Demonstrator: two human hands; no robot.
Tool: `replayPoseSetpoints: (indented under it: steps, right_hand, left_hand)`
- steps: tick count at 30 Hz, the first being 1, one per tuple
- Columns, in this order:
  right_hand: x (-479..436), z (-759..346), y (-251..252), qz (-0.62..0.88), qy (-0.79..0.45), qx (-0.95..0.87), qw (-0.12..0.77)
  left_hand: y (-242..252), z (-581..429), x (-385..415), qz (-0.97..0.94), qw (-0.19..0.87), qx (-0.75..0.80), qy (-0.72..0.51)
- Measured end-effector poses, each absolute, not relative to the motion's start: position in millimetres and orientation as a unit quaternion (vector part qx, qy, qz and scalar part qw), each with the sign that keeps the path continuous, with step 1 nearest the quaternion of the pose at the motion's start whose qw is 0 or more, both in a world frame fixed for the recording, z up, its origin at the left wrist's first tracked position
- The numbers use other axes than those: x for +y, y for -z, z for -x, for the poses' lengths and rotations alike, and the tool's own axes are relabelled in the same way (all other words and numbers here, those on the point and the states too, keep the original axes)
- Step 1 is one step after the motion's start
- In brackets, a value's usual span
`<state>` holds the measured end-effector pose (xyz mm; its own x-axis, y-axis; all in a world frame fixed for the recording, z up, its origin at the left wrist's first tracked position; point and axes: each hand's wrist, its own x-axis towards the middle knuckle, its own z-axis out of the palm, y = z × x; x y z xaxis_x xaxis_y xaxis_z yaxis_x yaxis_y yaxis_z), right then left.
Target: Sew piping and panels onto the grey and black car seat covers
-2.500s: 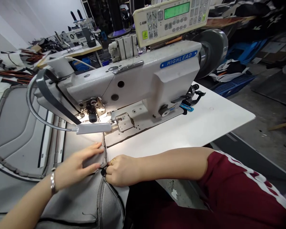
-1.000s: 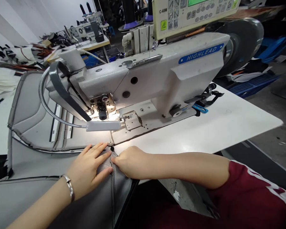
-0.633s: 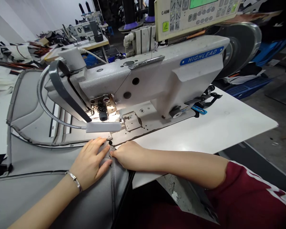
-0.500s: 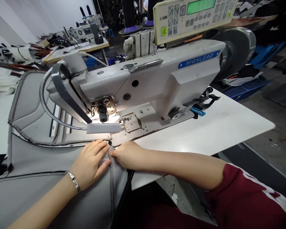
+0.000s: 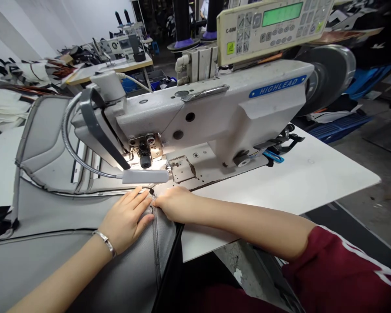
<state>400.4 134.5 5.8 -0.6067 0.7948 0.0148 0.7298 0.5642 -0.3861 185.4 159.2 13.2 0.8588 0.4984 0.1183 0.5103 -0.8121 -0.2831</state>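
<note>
A large grey sewn fabric cover point(image 5: 130, 274) with dark piping spreads over the table on the left and down towards me. My left hand point(image 5: 127, 219) lies flat on it, fingers stretched forward and thumb apart, just below the sewing machine's lamp. My right hand point(image 5: 176, 204) is closed, pinching the cover's edge by the seam, where loose threads stick out. The two hands nearly meet there. Behind them stands the sewing machine point(image 5: 208, 113). Its needle area is lit, and the lamp point(image 5: 145, 176) partly hides it. The fingertips of my right hand are partly hidden.
The white table point(image 5: 313, 169) extends to the right, its front edge under my right forearm. A control panel point(image 5: 273, 30) sits above the machine, with the handwheel point(image 5: 329, 78) at its right end. Thread cones point(image 5: 182, 26) stand behind. Another sewing machine point(image 5: 120, 48) is farther back.
The view has shifted slightly, so the machine sits a little farther right in the picture. Both hands and the cover appear to have moved slightly forward, towards the machine.
</note>
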Motion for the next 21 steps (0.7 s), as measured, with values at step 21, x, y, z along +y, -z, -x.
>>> replayPoseSetpoints:
  steps: [21]
  right_hand:
    - [176.9, -383.9, 22.7, 0.524, -0.261, -0.745, 0.319]
  left_hand:
    - [-22.8, -192.1, 217.0, 0.948, 0.088, -0.303, 0.043]
